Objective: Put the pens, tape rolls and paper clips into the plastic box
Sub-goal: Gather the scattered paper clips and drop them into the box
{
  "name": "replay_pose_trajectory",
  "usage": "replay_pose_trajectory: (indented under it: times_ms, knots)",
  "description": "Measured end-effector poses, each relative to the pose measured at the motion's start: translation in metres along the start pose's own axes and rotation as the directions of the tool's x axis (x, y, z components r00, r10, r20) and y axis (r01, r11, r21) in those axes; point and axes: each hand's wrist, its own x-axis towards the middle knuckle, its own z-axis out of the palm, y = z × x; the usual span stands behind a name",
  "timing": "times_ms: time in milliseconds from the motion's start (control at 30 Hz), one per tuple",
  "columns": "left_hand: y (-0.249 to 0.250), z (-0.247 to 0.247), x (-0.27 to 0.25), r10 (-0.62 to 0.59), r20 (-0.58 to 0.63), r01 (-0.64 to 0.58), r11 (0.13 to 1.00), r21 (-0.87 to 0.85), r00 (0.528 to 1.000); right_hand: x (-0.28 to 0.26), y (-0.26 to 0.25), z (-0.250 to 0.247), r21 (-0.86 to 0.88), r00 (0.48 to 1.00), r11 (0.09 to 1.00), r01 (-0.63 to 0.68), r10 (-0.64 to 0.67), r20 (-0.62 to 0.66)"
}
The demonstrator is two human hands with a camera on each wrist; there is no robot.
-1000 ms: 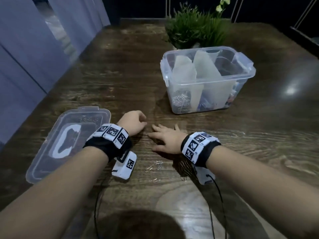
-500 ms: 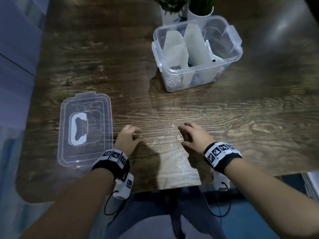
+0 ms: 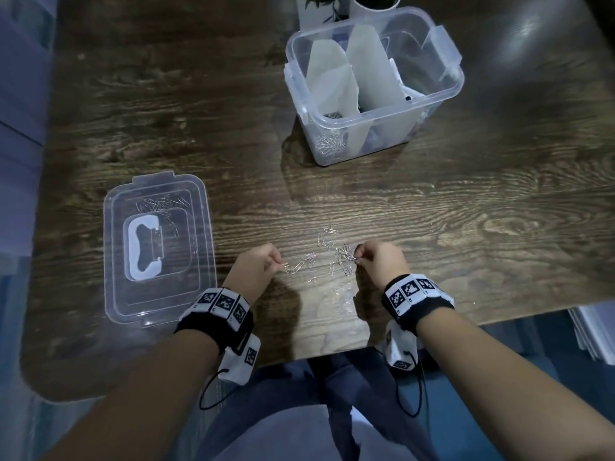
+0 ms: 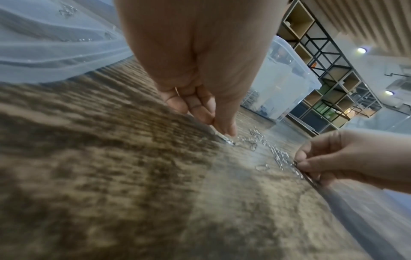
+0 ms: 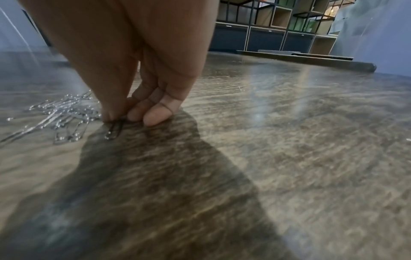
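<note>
Several silver paper clips [image 3: 327,252] lie scattered on the wooden table near its front edge, between my two hands. My left hand [image 3: 274,262] is curled, its thumb and fingers pinching a clip [image 4: 225,139] at the left end of the scatter. My right hand [image 3: 359,257] pinches a clip [image 5: 114,130] at the right end, fingertips down on the wood. The clear plastic box [image 3: 442,94] stands farther back on the right, with white dividers and a heap of clips [image 3: 329,143] in its front left compartment.
The box's clear lid [image 3: 156,247] lies flat at the left with several clips [image 3: 163,204] on it. White plant pots [image 3: 372,3] stand behind the box. The table's front edge [image 3: 332,351] runs just behind my wrists, above my lap.
The head view has tilted down and pulled back. Both hands moved toward the front edge and went from resting on the table to pinching clips in the scatter.
</note>
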Motion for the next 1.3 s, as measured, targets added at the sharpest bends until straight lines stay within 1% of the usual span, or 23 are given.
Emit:
replay_pose_trajectory:
  times_ms: [33, 100, 167, 233, 300, 367, 433, 467, 533, 600, 667, 733, 800, 833, 933, 967, 1033, 1067, 1100, 1133, 1200, 1300]
  knots:
    - [0.0, 0.003, -0.002, 0.003, 0.025, -0.002, 1.0, -0.017, 1.0, -0.001, 0.0, -0.001, -0.012, 1.0, 1.0, 0.018, -0.018, -0.002]
    - [0.0, 0.008, -0.005, -0.006, 0.069, 0.006, 1.0, 0.008, 0.998, -0.002, 0.0, -0.003, 0.03, 0.998, 0.998, 0.059, -0.059, -0.014]
    - [0.001, 0.011, -0.001, -0.004, 0.059, 0.0, 0.998, 0.064, 0.998, -0.002, -0.002, -0.003, 0.064, 0.995, 0.994, 0.093, -0.091, -0.029]
    - [0.001, 0.012, 0.005, 0.032, 0.039, -0.036, 0.992, 0.124, 0.999, -0.004, -0.008, 0.0, 0.041, 0.994, 0.993, 0.112, -0.112, -0.003]
    - [0.003, 0.011, 0.011, 0.055, 0.063, -0.065, 0.982, 0.178, 0.997, -0.003, -0.016, 0.005, 0.015, 0.991, 0.991, 0.131, -0.132, 0.012]
    - [0.004, 0.011, 0.014, 0.059, 0.079, -0.073, 0.977, 0.199, 0.995, -0.001, -0.022, 0.012, 0.003, 0.99, 0.99, 0.143, -0.143, 0.001]
    - [0.004, 0.011, 0.016, 0.074, 0.054, -0.083, 0.978, 0.192, 0.996, 0.002, -0.026, 0.016, -0.001, 0.988, 0.988, 0.152, -0.152, -0.017]
    - [0.004, 0.012, 0.016, 0.087, 0.042, -0.094, 0.976, 0.199, 0.995, 0.004, -0.028, 0.016, -0.004, 0.988, 0.988, 0.151, -0.152, -0.022]
    - [0.004, 0.013, 0.015, 0.111, 0.062, -0.123, 0.964, 0.234, 0.992, 0.009, -0.03, 0.014, -0.008, 0.99, 0.99, 0.14, -0.14, -0.018]
    - [0.002, 0.015, 0.014, 0.136, 0.074, -0.15, 0.956, 0.251, 0.988, 0.012, -0.032, 0.011, -0.022, 0.991, 0.991, 0.134, -0.134, 0.008]
    - [0.001, 0.016, 0.011, 0.17, 0.024, -0.171, 0.962, 0.212, 0.985, 0.014, -0.036, 0.008, -0.076, 0.99, 0.988, 0.132, -0.129, 0.051]
    - [0.0, 0.017, 0.008, 0.192, -0.025, -0.185, 0.968, 0.169, 0.981, 0.02, -0.041, 0.006, -0.136, 0.99, 0.985, 0.11, -0.096, 0.104]
    - [-0.001, 0.019, 0.009, 0.196, -0.045, -0.187, 0.97, 0.156, 0.98, 0.024, -0.044, 0.006, -0.188, 0.987, 0.979, 0.077, -0.048, 0.153]
    - [-0.001, 0.019, 0.011, 0.177, -0.041, -0.17, 0.974, 0.147, 0.983, 0.024, -0.046, 0.006, -0.225, 0.985, 0.972, 0.071, -0.033, 0.169]
    - [0.006, 0.018, 0.019, 0.117, 0.001, -0.116, 0.989, 0.087, 0.993, 0.025, -0.046, 0.01, -0.243, 0.987, 0.963, 0.112, -0.08, 0.137]
    - [0.01, 0.019, 0.02, 0.127, 0.002, -0.127, 0.989, 0.082, 0.992, 0.026, -0.047, 0.01, -0.247, 0.985, 0.961, 0.124, -0.089, 0.148]
    - [0.021, 0.021, 0.023, 0.151, -0.002, -0.15, 0.985, 0.08, 0.989, 0.029, -0.047, 0.008, -0.265, 0.974, 0.958, 0.107, -0.048, 0.222]
    - [0.026, 0.022, 0.025, 0.153, -0.004, -0.153, 0.986, 0.074, 0.988, 0.029, -0.046, 0.008, -0.258, 0.973, 0.961, 0.098, -0.038, 0.228]
    - [0.031, 0.024, 0.029, 0.152, -0.002, -0.152, 0.986, 0.076, 0.988, 0.027, -0.045, 0.006, -0.239, 0.976, 0.966, 0.103, -0.053, 0.209]
    - [0.036, 0.026, 0.034, 0.15, 0.011, -0.15, 0.984, 0.094, 0.989, 0.025, -0.043, 0.006, -0.215, 0.982, 0.97, 0.117, -0.08, 0.172]
    - [0.044, 0.028, 0.046, 0.141, 0.081, -0.153, 0.974, 0.164, 0.987, 0.017, -0.038, 0.007, -0.186, 0.986, 0.971, 0.147, -0.128, 0.11]
    - [0.052, 0.026, 0.06, 0.115, 0.187, -0.165, 0.946, 0.28, 0.976, 0.016, -0.036, 0.011, -0.197, 0.985, 0.967, 0.164, -0.148, 0.09]
